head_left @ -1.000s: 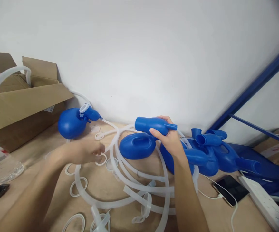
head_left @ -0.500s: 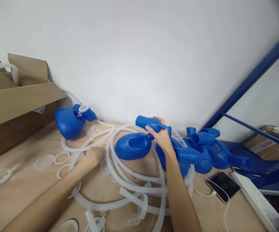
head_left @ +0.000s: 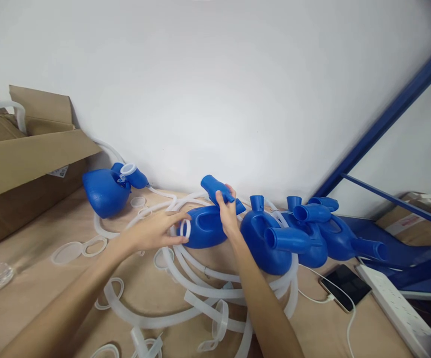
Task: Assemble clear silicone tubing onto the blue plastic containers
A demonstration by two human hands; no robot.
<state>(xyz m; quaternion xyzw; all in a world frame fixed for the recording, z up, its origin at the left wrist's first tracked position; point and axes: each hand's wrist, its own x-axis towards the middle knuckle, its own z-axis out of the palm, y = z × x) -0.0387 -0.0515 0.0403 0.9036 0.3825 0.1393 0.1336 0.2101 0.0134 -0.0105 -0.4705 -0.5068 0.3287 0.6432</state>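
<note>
In my left hand (head_left: pixel 159 229) a small white plastic ring (head_left: pixel 187 229) is pinched between thumb and fingers. My right hand (head_left: pixel 228 211) grips a blue tubular spout (head_left: pixel 213 186), its wide end pointing up and left. Just below both hands a blue plastic bottle with a loop handle (head_left: pixel 206 228) lies on its side on the table. Coils of translucent white hose (head_left: pixel 196 286) run under and around it. To the right of my right hand stands another blue bottle (head_left: pixel 266 243) with an upright neck.
More blue bottles and spouts (head_left: pixel 312 236) crowd the right. A capped blue spout (head_left: pixel 137 175) leans by a blue bottle (head_left: pixel 105 191) near a cardboard box (head_left: pixel 32 164). White rings and lids (head_left: pixel 68 252) lie at left. A phone (head_left: pixel 344 287) and power strip (head_left: pixel 394 303) lie right.
My left hand has risen from the table and moved right, now with a white ring in its fingers. My right hand has brought the blue spout leftward and tilted it.
</note>
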